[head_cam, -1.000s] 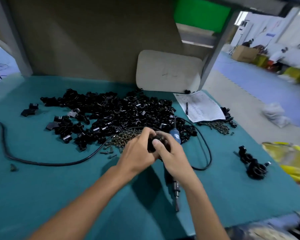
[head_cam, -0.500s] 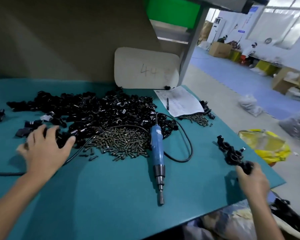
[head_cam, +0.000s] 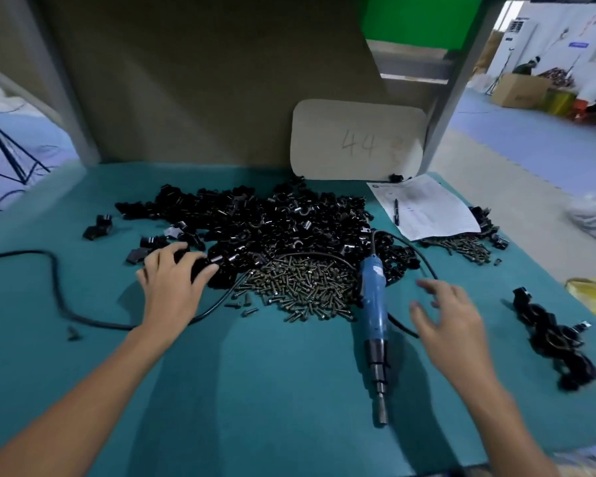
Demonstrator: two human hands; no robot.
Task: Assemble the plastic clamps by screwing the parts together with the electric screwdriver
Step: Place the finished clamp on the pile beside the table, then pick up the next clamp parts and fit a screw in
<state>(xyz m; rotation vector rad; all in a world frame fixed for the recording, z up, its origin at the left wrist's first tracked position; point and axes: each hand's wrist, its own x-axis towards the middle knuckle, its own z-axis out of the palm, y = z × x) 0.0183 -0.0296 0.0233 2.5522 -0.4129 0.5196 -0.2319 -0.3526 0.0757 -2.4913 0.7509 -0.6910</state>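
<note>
I count 1 screwdriver (head_cam: 374,304), 1 pen (head_cam: 396,211), 1 paper sheet (head_cam: 427,208). Screws in 2 lots: big pile (head_cam: 300,287), small pile (head_cam: 461,244). Clamp parts (head_cam: 272,218): too many to count.

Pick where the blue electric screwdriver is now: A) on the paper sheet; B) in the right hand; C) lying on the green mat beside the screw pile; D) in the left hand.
C: the electric screwdriver lies flat on the mat, with the right hand open beside it, not touching.

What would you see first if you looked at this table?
A big heap of black clamp parts fills the back of the teal table, with a pile of screws just in front. A blue screwdriver lies to the right of the screws, between the left hand on the heap's edge and the open right hand.
</note>
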